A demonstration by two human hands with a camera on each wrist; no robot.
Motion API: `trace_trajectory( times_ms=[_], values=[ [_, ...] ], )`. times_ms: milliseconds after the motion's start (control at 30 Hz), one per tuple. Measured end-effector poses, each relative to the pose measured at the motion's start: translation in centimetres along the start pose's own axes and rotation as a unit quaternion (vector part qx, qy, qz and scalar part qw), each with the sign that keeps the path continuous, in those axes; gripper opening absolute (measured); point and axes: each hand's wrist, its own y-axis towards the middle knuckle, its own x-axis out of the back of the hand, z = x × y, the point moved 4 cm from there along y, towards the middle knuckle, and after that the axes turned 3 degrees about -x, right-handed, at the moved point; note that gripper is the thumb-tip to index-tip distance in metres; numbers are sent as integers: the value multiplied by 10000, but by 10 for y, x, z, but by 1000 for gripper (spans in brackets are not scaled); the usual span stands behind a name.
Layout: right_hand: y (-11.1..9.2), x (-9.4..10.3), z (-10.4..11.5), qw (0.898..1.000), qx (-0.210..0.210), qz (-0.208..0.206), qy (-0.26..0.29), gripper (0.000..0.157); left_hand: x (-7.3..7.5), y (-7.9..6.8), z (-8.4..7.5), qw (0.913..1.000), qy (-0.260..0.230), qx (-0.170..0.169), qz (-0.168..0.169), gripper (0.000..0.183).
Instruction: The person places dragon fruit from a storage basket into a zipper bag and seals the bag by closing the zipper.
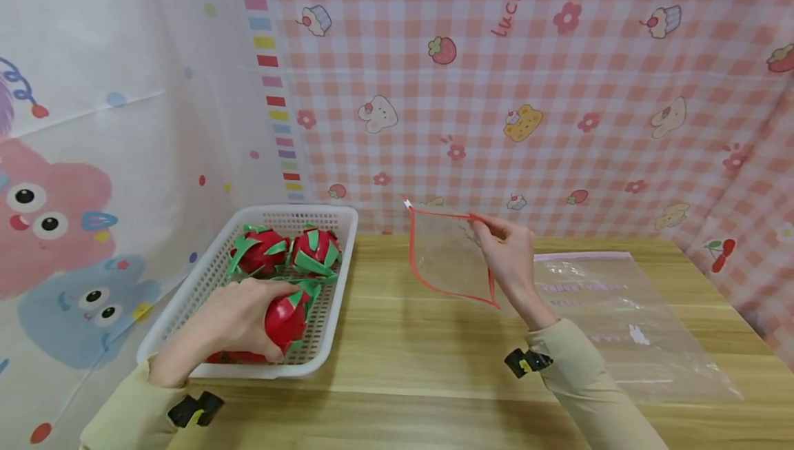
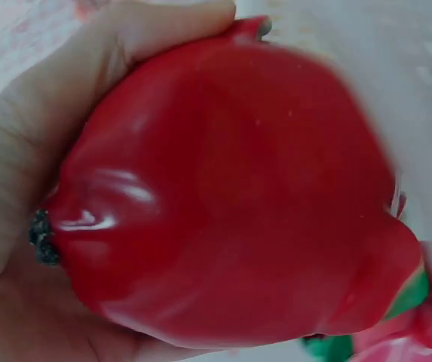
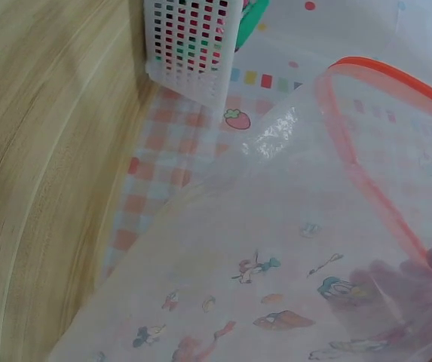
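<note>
My left hand (image 1: pixel 238 315) grips a red dragon fruit (image 1: pixel 287 319) with green scales, at the near side of the white basket (image 1: pixel 347 264). In the left wrist view the same dragon fruit (image 2: pixel 223 196) fills the palm, fingers and thumb curved round it. Two more dragon fruits (image 1: pixel 263 251) lie at the basket's back, and red shows under my hand. Over the table my right hand (image 1: pixel 509 253) pinches the rim of a clear zip bag (image 1: pixel 446 253), whose red-edged mouth gapes. Printed cartoon figures cover this bag (image 3: pixel 276 279) in the right wrist view.
A second clear zip bag (image 1: pixel 608 326) with a pale pink top edge lies flat on the wooden table (image 1: pixel 397 360) at the right. Behind the table hangs a checked cloth (image 1: pixel 471 78); a white cartoon-printed cloth (image 1: pixel 124 181) hangs at the left.
</note>
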Motion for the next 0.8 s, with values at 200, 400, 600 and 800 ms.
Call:
trace_trajectory(
  times_ms=[200, 400, 600, 800],
  values=[
    [1, -3, 0, 10000, 40, -12, -66, 22, 21, -14, -15, 9985, -104, -373, -398, 76],
    [2, -6, 1, 10000, 18, 39, 8, 23, 22, -10, -29, 9918, -291, -514, -1131, 81],
    [1, -8, 1, 9999, 1, 130, 32, 23, 8, 4, -38, 9787, -788, -903, -1668, 89],
    [0, -8, 2, 10000, 18, 87, 2, 23, 2, 16, -52, 9568, -1049, -1604, -2187, 91]
  ],
)
